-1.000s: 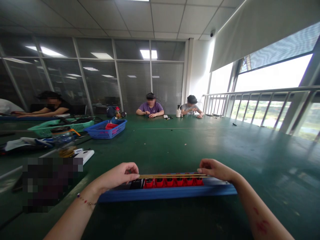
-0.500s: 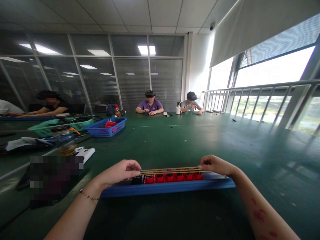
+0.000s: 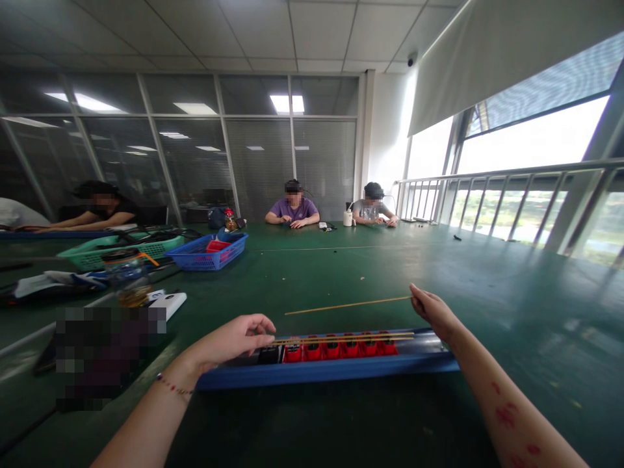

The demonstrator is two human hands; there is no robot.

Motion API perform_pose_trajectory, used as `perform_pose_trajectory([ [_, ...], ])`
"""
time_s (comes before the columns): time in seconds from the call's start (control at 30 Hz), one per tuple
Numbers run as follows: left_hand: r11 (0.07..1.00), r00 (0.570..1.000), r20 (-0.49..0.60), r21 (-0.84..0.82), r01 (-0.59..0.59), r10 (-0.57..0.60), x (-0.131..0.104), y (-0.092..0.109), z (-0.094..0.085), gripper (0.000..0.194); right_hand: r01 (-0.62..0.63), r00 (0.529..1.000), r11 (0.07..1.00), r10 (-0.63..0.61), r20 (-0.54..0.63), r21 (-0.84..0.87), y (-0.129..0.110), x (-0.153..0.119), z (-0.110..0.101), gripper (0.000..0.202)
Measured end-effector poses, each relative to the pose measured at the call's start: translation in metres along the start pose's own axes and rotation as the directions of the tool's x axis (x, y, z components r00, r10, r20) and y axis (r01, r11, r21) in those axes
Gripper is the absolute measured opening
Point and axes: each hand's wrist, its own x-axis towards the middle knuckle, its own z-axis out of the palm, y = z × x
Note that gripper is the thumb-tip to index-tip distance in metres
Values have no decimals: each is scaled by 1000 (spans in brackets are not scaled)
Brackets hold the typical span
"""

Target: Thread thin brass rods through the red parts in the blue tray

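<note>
Pinching thin, straight tan stick [image 3: 348, 305] by R end in raised R hand [image 3: 433, 309], apart from long blue tray [image 3: 326, 376]; in low, curled L hand [image 3: 244, 333], seemingly gripping L ends of other slim sticks [image 3: 312, 340] over red cups [image 3: 332, 351].

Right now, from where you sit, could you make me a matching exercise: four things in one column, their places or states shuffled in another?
Things:
1. Right hand
2. Left hand
3. Red pieces
4. Blue basket

Places or states:
A. In a row inside the blue tray
B. Beside the green basket
C. Pinching a single stick
D. At the left ends of the other sticks

Pairs: 1-C, 2-D, 3-A, 4-B
</note>
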Motion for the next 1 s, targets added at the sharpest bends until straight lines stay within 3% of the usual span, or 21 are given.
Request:
perform_pose_trajectory([
  [0.17, 995, 1000, -21, 103, 12, -10, -3, -6, -10, 39, 43, 999, 977, -37, 34, -208, 8, 4, 7, 46],
  [0.3, 980, 1000, 31, 198, -4, -3, -6, -11, -19, 39, 118, 992, 914, -90, 88, -389, 12, 6, 10, 49],
  [0.47, 968, 999, 41, 250, -32, 23, -8, -10, -21, 36, 214, 965, 846, -106, 239, -489, 16, 11, 11, 37],
  [0.53, 968, 999, 42, 250, -34, 24, -8, -9, -21, 36, 267, 942, 780, -89, 322, -566, 15, 14, 16, 32],
  [0.7, 966, 1000, 24, 259, -20, 14, -9, -8, -20, 39, 485, 843, 484, -37, 537, -728, 9, 20, 33, 18],
  [0.83, 953, 999, -1, 300, -33, 35, -11, -5, -22, 36, 526, 827, 404, -39, 560, -748, 9, 27, 42, 14],
  [1.0, 942, 997, -6, 329, -66, 72, -10, -4, -22, 31, 523, 843, 345, -71, 534, -780, 17, 34, 46, 19],
])
